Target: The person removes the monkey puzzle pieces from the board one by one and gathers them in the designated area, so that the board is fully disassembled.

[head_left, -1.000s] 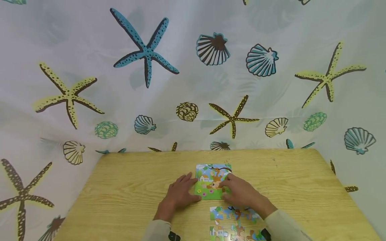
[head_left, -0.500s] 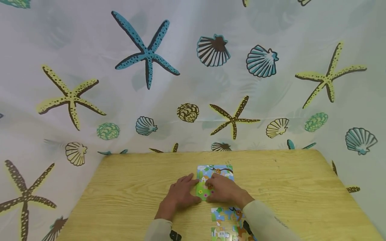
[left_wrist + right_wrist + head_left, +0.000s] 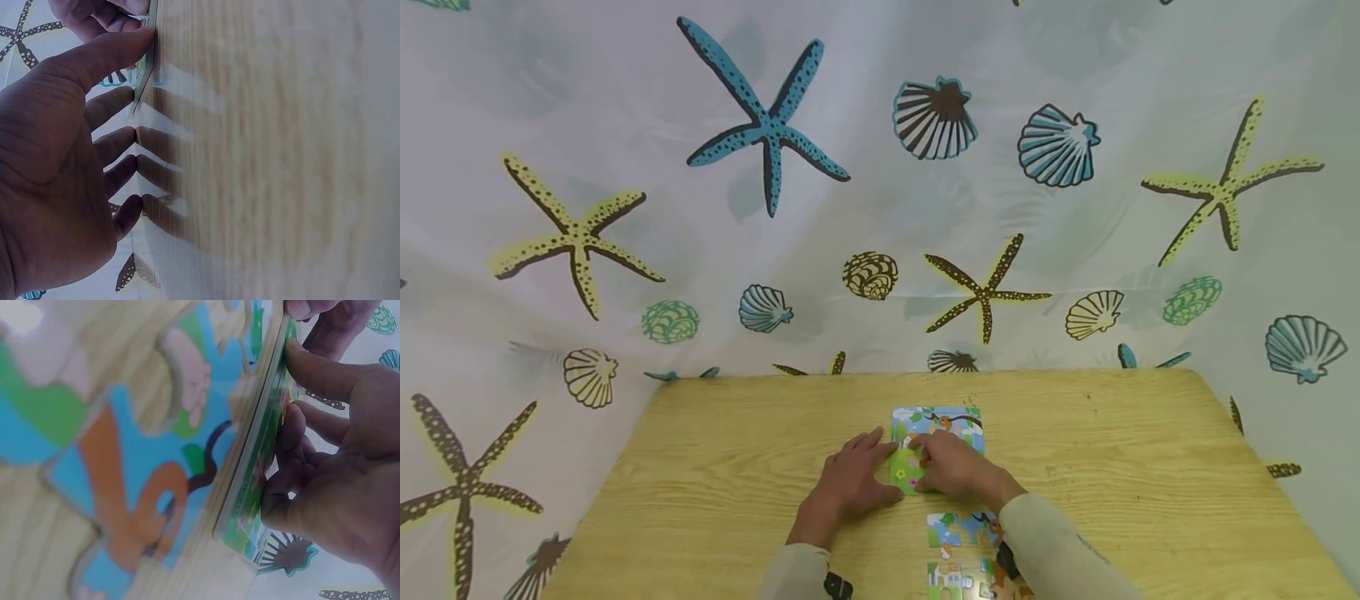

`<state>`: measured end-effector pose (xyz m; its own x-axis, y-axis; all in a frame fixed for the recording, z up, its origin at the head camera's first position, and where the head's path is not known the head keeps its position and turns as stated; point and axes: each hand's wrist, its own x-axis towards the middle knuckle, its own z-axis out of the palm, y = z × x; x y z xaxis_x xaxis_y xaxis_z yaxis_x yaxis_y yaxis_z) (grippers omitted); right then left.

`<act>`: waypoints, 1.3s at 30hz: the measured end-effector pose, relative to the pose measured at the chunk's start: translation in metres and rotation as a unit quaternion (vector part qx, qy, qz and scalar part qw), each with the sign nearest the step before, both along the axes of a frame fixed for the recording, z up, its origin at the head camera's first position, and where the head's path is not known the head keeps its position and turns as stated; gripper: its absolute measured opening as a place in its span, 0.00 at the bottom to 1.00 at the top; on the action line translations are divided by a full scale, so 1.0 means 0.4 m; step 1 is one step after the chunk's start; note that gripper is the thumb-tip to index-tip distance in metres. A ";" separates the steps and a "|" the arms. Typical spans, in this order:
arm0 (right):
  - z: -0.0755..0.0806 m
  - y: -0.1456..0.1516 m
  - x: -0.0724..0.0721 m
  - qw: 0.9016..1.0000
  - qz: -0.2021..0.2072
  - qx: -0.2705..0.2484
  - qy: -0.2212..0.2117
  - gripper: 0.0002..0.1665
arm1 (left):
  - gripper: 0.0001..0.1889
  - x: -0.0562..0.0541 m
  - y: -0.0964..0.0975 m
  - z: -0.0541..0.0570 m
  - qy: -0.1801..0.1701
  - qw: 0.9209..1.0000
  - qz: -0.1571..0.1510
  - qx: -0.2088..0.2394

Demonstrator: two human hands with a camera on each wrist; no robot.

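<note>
A square picture puzzle board (image 3: 904, 463), printed with a green field, sky and a monkey on a branch, lies flat on the table. At its left edge my left hand (image 3: 850, 482) touches it with thumb and forefinger; the other fingers are spread, their tips on the wood in the left wrist view. My right hand (image 3: 958, 468) lies over the board's right and middle part, covering most of the monkey. In the right wrist view its fingers (image 3: 289, 428) are curled against the board face; whether they hold a piece is hidden.
Nearer me, several puzzle pieces (image 3: 946, 575) lie in loose rows, partly under the right sleeve (image 3: 1060, 546). The right wrist view shows a blue piece (image 3: 219, 387) close by. A wooden table (image 3: 737, 467) meets a shell-and-starfish curtain (image 3: 820, 233) at its back and sides.
My right hand has moved left from the board's right side to over its middle, its sleeve now covering more loose pieces. The left hand has stayed at the left edge.
</note>
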<state>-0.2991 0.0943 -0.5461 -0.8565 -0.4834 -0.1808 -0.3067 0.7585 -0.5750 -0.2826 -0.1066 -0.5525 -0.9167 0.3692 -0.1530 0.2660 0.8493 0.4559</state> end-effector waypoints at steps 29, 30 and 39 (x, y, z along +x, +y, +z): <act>0.026 -0.027 -0.007 1.000 -0.014 0.007 -0.019 0.30 | 0.37 0.006 -0.003 0.003 -0.001 1.000 0.001 0.013; 0.027 -0.027 -0.006 1.000 -0.015 0.004 -0.016 0.30 | 0.37 0.005 -0.003 0.001 -0.001 1.000 0.000 0.014; 0.023 -0.025 -0.001 1.000 -0.013 0.003 0.011 0.33 | 0.37 0.004 -0.004 -0.005 0.003 1.000 0.002 0.011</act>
<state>-0.2995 0.0841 -0.5368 -0.8729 -0.4592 -0.1650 -0.2984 0.7699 -0.5641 -0.2811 -0.1082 -0.5545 -0.9189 0.3687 -0.1403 0.2650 0.8404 0.4728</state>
